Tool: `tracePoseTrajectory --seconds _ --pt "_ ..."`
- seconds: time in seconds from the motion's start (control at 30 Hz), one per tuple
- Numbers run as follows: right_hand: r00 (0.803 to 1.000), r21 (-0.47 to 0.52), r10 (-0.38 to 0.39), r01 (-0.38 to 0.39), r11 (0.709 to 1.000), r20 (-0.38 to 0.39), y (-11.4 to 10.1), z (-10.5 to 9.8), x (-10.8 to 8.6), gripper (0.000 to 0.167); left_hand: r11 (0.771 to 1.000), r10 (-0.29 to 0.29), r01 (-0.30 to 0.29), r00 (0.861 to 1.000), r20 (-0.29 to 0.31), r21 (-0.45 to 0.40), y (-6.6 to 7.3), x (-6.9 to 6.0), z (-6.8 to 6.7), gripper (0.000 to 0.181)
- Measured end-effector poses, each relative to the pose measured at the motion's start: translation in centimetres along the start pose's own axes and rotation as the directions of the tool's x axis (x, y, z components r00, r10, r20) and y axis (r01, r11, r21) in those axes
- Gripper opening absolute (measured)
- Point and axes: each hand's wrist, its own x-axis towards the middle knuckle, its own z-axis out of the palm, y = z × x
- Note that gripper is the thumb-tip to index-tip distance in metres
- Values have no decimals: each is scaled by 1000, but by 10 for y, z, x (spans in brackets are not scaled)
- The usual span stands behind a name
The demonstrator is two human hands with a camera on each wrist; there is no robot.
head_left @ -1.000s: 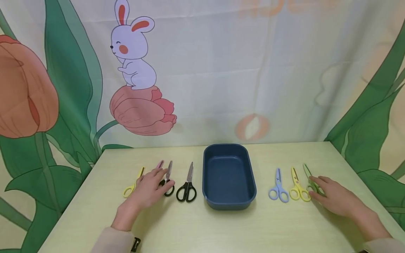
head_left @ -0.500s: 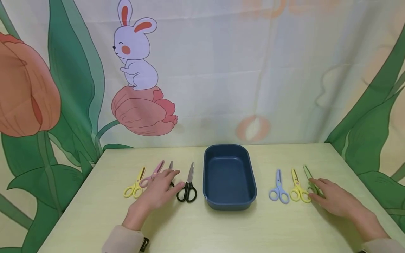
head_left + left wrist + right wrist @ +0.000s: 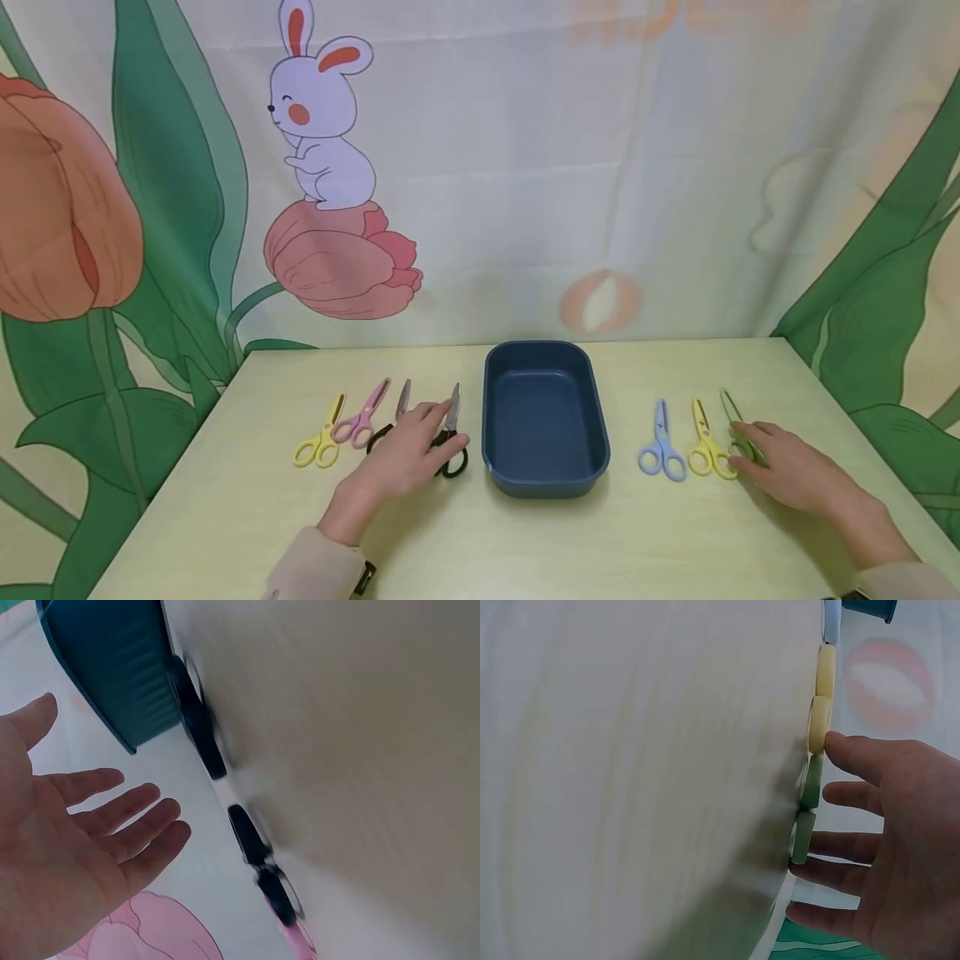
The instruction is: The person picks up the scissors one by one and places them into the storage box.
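Note:
My left hand (image 3: 405, 450) hovers with spread fingers over two black-handled scissors. It partly hides the handles of one pair (image 3: 403, 398) and of the other black-handled scissors (image 3: 453, 461). In the left wrist view its palm is bare, apart from the handles. Over on the right, my right hand (image 3: 795, 467) lies at the green scissors (image 3: 742, 450), covering part of their handle. The right wrist view shows its fingers stretched out beside the green handle loops (image 3: 804, 836), with the thumb near a yellow loop (image 3: 820, 724); contact is hard to tell.
Yellow scissors (image 3: 324, 437) and pink scissors (image 3: 365, 419) lie on the left. A dark blue tray (image 3: 546, 483) stands in the middle. Blue scissors (image 3: 662, 442) and yellow scissors (image 3: 703, 442) lie right of it. A printed cloth (image 3: 487, 167) hangs behind the table (image 3: 525, 542).
My left hand has moved right, from over the pink and first black scissors to over both black pairs, uncovering the yellow and pink ones. The right hand stays almost still.

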Motion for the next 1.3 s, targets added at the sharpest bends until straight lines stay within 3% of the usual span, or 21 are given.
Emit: tracePoseTrajectory --seconds 0.17,0.37,0.5,0.87,1.1,1.3 --pt "1000 -3 6 -6 1000 3 -1 -1 0 61 1000 23 -24 1000 16 15 8 5 5 73" --pt "1000 -4 0 0 1000 9 -2 -1 1 55 998 -37 39 998 53 -42 20 10 11 73" --pt "1000 -9 -2 2 1000 12 0 0 1 52 992 -89 92 995 41 -81 25 14 17 72" --pt "1000 -21 -25 25 999 -1 1 -2 0 42 985 -95 95 995 5 -145 29 23 25 67" --pt "999 -9 -19 20 1000 25 1 -3 -1 49 950 -140 127 990 -24 -284 30 30 29 55" --pt "999 -25 -32 33 999 27 1 -3 -1 51 897 -172 138 984 -44 -420 29 37 33 44"
